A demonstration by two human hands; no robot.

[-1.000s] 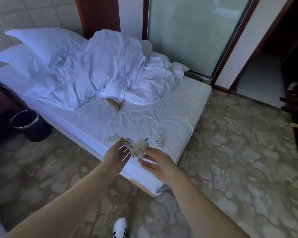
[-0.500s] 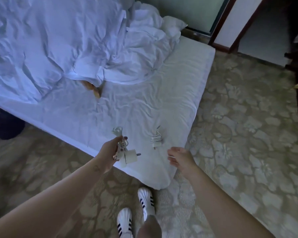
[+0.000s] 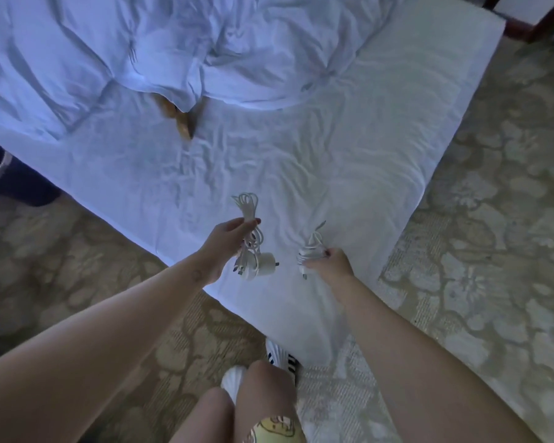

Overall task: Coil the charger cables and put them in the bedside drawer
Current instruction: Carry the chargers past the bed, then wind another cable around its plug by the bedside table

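Hanging from the closed left grip (image 3: 224, 247) above the bed (image 3: 333, 155) edge, the first coiled cable (image 3: 249, 215) could be shaken undone by its dangling plug (image 3: 263, 268), while the second coil (image 3: 307, 254), only pinched on that bed by the right grip (image 3: 332, 263), could be dropped or unravelled when lifted.
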